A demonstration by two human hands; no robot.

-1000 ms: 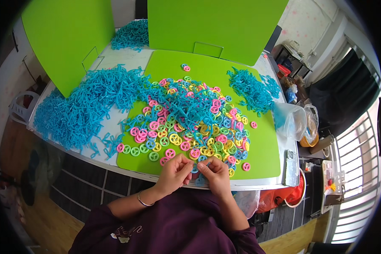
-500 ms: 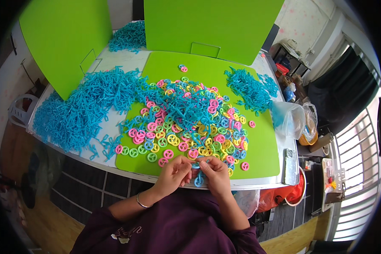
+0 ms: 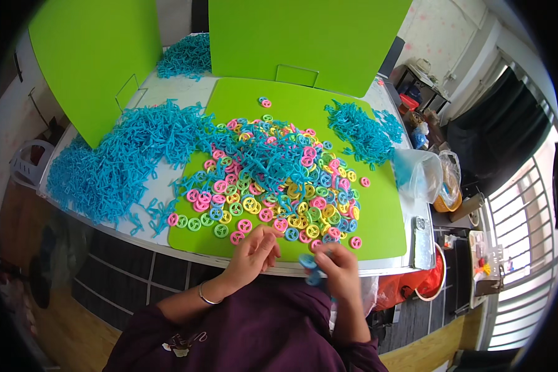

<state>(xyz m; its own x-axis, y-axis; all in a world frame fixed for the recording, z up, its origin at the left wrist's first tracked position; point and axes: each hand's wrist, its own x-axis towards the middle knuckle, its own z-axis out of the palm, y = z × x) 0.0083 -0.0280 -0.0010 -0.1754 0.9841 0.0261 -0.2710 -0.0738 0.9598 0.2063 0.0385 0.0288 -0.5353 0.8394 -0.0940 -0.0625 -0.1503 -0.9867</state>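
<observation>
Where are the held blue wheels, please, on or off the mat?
Off: the right hand holds the blue wheels by the table's near edge.

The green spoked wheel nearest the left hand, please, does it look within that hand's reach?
Probably yes: the green spoked wheel lies uncovered on the green board, close to the left hand, with only a pink wheel lying partly between.

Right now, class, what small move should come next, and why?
Perhaps set down the blue plastic wheeled piece: the right hand holds it apart from the seemingly empty left hand, and the flat green board has bare space at its right.
</observation>
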